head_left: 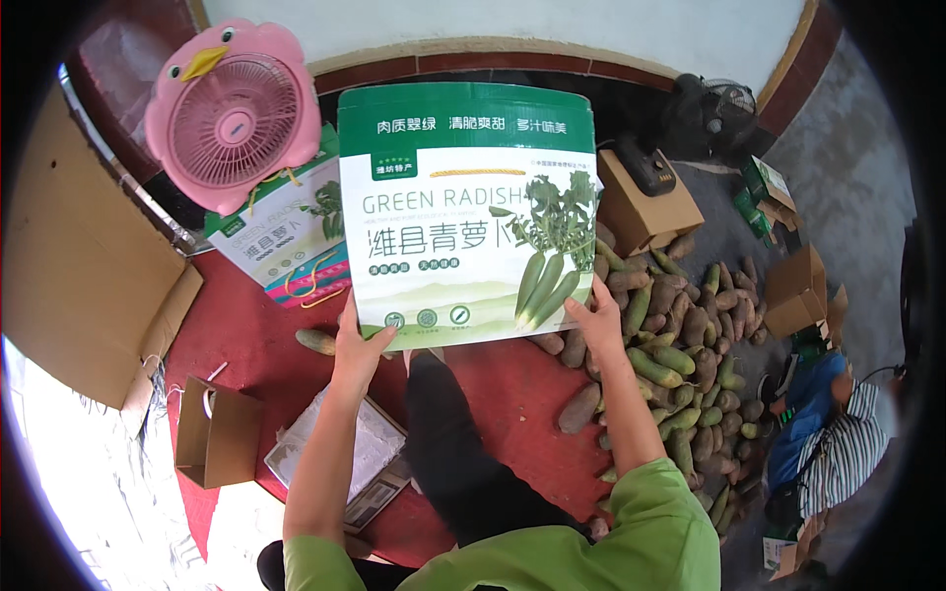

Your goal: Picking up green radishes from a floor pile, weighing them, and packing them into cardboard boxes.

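A flat-looking white and green carton, printed with leaves and long green radishes, is held up before me with its printed face showing. A yellow cord handle runs across its upper part. My left hand grips the lower left corner, thumb on the front. On the lower right edge, my right hand holds it the same way. The fingers behind the carton are hidden. A pile of green and brownish radishes lies on the floor to the right of my right forearm.
Left of the carton, a pink bird-shaped fan stands by similar printed cartons. A silver-topped scale and small open box sit on red flooring. A cardboard box stands behind the radishes; another person is at right.
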Demonstrator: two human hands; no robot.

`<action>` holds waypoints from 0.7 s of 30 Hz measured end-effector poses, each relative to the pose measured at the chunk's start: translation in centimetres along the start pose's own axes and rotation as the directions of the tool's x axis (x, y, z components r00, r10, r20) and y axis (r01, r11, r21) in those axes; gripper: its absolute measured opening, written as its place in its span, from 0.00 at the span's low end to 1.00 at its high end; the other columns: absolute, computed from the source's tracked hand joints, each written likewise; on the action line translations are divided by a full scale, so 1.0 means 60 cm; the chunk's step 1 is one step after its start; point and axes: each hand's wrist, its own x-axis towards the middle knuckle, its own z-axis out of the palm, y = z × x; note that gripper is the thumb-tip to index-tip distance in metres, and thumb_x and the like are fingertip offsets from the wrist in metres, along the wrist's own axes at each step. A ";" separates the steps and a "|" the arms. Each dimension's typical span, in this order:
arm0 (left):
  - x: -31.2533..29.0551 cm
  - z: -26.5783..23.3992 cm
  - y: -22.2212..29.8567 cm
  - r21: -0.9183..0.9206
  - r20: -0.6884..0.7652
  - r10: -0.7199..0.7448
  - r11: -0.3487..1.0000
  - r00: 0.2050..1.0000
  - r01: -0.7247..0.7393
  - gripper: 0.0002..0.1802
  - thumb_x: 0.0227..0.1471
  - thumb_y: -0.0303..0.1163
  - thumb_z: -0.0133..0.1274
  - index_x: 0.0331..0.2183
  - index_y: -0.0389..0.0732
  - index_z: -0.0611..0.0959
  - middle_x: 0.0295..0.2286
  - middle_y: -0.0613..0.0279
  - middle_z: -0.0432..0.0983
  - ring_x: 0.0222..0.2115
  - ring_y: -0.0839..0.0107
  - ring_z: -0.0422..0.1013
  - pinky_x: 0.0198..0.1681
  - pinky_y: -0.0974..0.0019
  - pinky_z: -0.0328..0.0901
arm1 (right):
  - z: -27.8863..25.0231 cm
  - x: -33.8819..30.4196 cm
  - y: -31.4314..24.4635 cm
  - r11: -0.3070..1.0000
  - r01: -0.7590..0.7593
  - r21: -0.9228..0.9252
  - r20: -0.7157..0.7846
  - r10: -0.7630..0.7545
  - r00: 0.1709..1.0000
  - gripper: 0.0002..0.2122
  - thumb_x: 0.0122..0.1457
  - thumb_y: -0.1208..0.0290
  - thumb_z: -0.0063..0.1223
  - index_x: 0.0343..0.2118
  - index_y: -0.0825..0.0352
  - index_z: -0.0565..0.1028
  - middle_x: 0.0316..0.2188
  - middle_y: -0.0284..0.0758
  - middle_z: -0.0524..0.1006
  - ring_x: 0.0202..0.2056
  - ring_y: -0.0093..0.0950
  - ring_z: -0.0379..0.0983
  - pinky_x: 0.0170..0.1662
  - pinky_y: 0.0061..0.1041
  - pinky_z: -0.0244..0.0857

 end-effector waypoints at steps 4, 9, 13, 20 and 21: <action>-0.066 -0.050 0.056 0.044 -0.093 0.152 0.988 0.984 -0.149 0.45 0.41 0.13 0.55 0.60 0.37 0.56 0.50 0.57 0.64 0.49 0.68 0.66 0.51 0.66 0.63 | 0.037 -0.025 -0.005 0.979 0.155 0.133 0.067 -0.165 0.984 0.28 0.51 0.86 0.53 0.57 0.68 0.64 0.47 0.31 0.72 0.44 0.20 0.68 0.48 0.21 0.63; -0.162 -0.141 0.093 0.079 -0.273 0.360 0.933 0.892 -0.352 0.44 0.42 0.08 0.50 0.60 0.37 0.55 0.52 0.57 0.64 0.53 0.69 0.63 0.54 0.66 0.60 | 0.115 -0.054 -0.031 0.913 0.226 0.340 0.147 -0.289 0.946 0.26 0.51 0.90 0.48 0.55 0.70 0.65 0.47 0.31 0.72 0.46 0.22 0.69 0.50 0.22 0.62; -0.260 -0.252 0.127 -0.158 -0.380 0.150 0.962 0.913 -0.224 0.27 0.56 0.25 0.46 0.57 0.37 0.63 0.50 0.59 0.67 0.52 0.67 0.64 0.55 0.65 0.60 | 0.147 -0.057 -0.069 0.952 -0.125 0.280 0.401 0.002 0.916 0.16 0.59 0.77 0.46 0.50 0.66 0.69 0.44 0.31 0.75 0.43 0.24 0.72 0.44 0.26 0.68; -0.407 -0.363 0.059 0.181 -0.480 0.033 0.982 0.877 0.063 0.16 0.55 0.33 0.50 0.44 0.36 0.75 0.42 0.58 0.72 0.43 0.65 0.69 0.46 0.61 0.65 | 0.252 -0.108 -0.042 0.934 -0.351 0.061 0.657 0.228 0.719 0.13 0.61 0.64 0.47 0.45 0.65 0.71 0.40 0.35 0.76 0.41 0.27 0.74 0.41 0.32 0.72; -0.424 -0.374 0.055 0.655 -0.426 0.122 0.726 0.896 0.212 0.16 0.52 0.28 0.54 0.43 0.34 0.75 0.40 0.58 0.73 0.42 0.64 0.70 0.43 0.61 0.66 | 0.265 -0.126 -0.052 0.950 -0.309 0.048 0.685 0.194 0.702 0.12 0.61 0.64 0.47 0.43 0.65 0.71 0.38 0.35 0.76 0.38 0.26 0.74 0.40 0.31 0.71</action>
